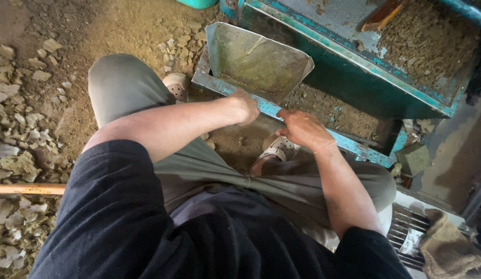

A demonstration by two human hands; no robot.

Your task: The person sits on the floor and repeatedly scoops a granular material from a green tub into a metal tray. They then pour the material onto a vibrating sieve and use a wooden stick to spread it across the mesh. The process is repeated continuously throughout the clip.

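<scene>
Dirt floor strewn with pale chips | metal scoop (256,64) rests on teal machine's (354,82) lower ledge | left hand (245,106) curled on its front edge, right hand (302,129) spread beside | likely stiff, light, sharp-rimmed; take by sidewalls.

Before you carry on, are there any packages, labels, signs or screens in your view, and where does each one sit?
No labels, signs or screens show.
Burlap sack: the only package-like thing, bottom right corner, lumpy brown coarse cloth, no marking visible.
Both hands, left hand and right hand, sit at the teal edge below the metal chute, a dull grey trough, bare of any label.
</scene>
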